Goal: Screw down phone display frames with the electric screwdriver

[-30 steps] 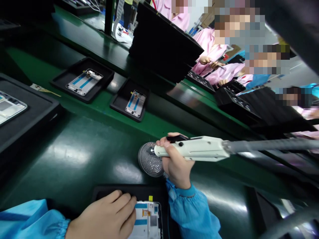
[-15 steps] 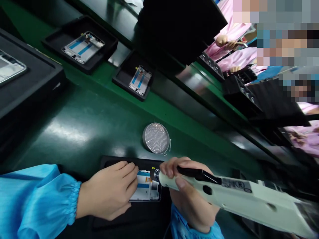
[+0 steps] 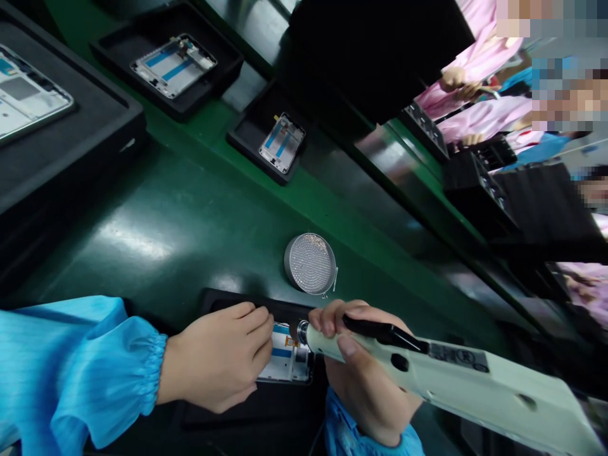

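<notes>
Right now your left hand (image 3: pixel 223 364) lies palm down, fingers loosely spread, with the fingertips (image 3: pixel 266 329) pressing on the left part of the frame (image 3: pixel 291 358); it grips nothing. The frame sits flat in the black tray (image 3: pixel 225 303) at the near edge of the green bench (image 3: pixel 180 234). Your right hand (image 3: pixel 365 386) is wrapped tight round the front of the driver (image 3: pixel 456 380), forefinger laid along its black lever. The driver's nose points left and stands over the frame's top right corner; you cannot tell whether the bit touches. Your two hands are close but apart, the frame between them. Just beyond the tray stands the round dish (image 3: pixel 310 263). Farther off, two more trays (image 3: pixel 256 136) with frames lie on the belt (image 3: pixel 313 196). Pink sleeves (image 3: pixel 475 117) of other people show at the upper right.
</notes>
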